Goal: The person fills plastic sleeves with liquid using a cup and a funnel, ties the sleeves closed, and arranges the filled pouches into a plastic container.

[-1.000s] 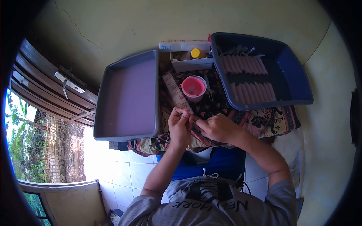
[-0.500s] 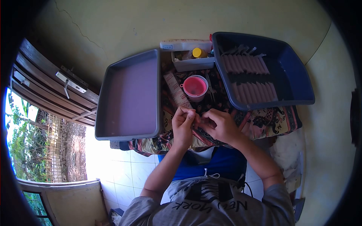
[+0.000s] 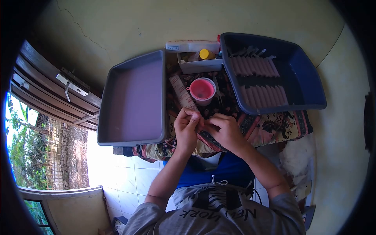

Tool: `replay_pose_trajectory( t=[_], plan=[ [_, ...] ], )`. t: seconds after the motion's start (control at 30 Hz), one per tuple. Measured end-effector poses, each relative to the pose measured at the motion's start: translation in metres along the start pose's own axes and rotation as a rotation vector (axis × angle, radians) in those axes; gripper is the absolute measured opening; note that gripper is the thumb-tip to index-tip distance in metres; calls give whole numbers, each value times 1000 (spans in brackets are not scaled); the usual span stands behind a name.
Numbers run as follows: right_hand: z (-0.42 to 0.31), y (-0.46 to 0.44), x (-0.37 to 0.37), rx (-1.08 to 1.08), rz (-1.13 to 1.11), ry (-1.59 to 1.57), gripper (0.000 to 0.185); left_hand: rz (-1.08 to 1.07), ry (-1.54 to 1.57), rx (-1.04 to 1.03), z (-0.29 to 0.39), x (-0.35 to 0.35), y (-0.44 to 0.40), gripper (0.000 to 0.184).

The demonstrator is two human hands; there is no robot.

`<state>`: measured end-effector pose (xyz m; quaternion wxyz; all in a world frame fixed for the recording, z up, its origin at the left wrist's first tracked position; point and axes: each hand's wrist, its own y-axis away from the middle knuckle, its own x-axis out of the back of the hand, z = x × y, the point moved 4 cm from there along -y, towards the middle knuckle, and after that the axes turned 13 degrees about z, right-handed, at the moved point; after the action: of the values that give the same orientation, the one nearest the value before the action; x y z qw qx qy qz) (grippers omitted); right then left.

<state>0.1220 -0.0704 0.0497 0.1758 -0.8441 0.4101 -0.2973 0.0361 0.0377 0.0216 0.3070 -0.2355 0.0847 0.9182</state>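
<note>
My left hand [image 3: 188, 126] is closed in a pinch just below a strip of printed plastic [image 3: 182, 93]. Fingertips nearly touching it, my right hand [image 3: 225, 131] is also pinched. What lies between the fingers is too small to make out. Above the hands stands a white cup with a pink funnel [image 3: 202, 89] in its top. Both hands are over a patterned cloth [image 3: 274, 127].
At the left is a grey tray [image 3: 163, 98] of purplish liquid. A dark blue tray [image 3: 309, 90] at the right holds two rows of filled purplish tubes. Behind the cup sits a grey box [image 3: 200, 67] with a yellow-lidded jar [image 3: 204, 54] and a plastic roll [image 3: 188, 47].
My right hand has turned, its fingers now pointing more upward, and its forearm has drawn inward. My left hand stays pinched in nearly the same place.
</note>
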Motion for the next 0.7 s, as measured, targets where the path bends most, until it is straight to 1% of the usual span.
replay_pose_trajectory(
  t=[0.07,0.27,0.4,0.5,0.57,0.6,0.67,0.7],
  plan=[
    [-1,0,-1,55,-46,40,14,8,17,-14,6,-3,2,8],
    [-12,2,5,169,-53,121,14,27,83,7,25,-15,9,8],
    [-12,4,8,158,-68,132,15,9,91,0,27,-18,12,8],
    [-9,4,14,150,-63,47,15,-23,76,11,27,-21,10,8],
    [-7,0,15,-31,-113,-45,18,-44,69,13,31,-22,10,8],
    [-6,1,12,-28,-114,-47,18,-72,100,20,34,-25,10,8],
    [0,3,5,-98,-60,-353,13,-103,133,21,40,-29,9,7],
    [-2,5,2,-94,-61,-355,13,-106,140,26,43,-29,8,7]
  ],
)
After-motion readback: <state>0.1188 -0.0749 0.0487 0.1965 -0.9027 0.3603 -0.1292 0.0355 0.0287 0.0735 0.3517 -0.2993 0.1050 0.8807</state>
